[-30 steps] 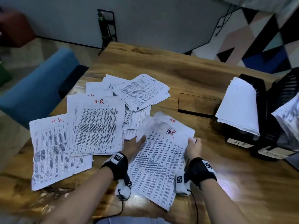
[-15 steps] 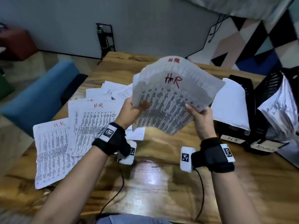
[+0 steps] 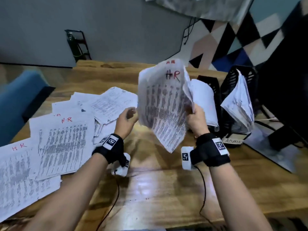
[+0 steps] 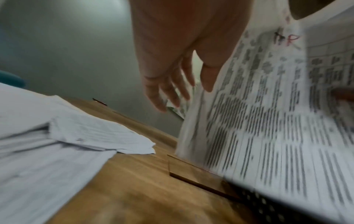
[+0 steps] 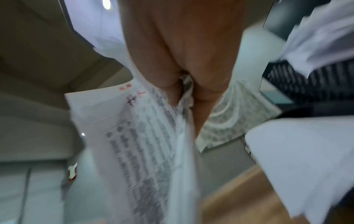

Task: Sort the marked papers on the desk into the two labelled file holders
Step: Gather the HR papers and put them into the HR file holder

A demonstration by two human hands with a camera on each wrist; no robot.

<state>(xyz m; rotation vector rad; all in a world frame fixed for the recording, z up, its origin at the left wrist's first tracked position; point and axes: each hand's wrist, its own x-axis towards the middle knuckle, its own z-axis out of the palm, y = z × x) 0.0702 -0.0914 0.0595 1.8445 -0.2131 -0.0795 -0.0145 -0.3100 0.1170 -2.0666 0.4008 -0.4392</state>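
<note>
Right hand (image 3: 196, 120) fingers clamp the HR-marked papers (image 3: 165, 105); left hand (image 3: 126, 120) fingers hang apart, empty. Next, likely: insert into the HR file holder (image 3: 215, 90).

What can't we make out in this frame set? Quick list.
- Label on the left file holder: head view, hidden behind the right hand and the held HR papers.
- Printed text on those papers: motion-blurred in both wrist views.
- Right-hand grip: right wrist view, fingertips buried in the sheets.
- Left hand: paper contact unclear.

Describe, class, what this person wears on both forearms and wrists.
Bare forearms, no sleeves. Each wrist has a black fabric wrist strap bearing white square-coded marker tags, with a white boxy camera unit underneath and a thin black cable trailing.
</note>
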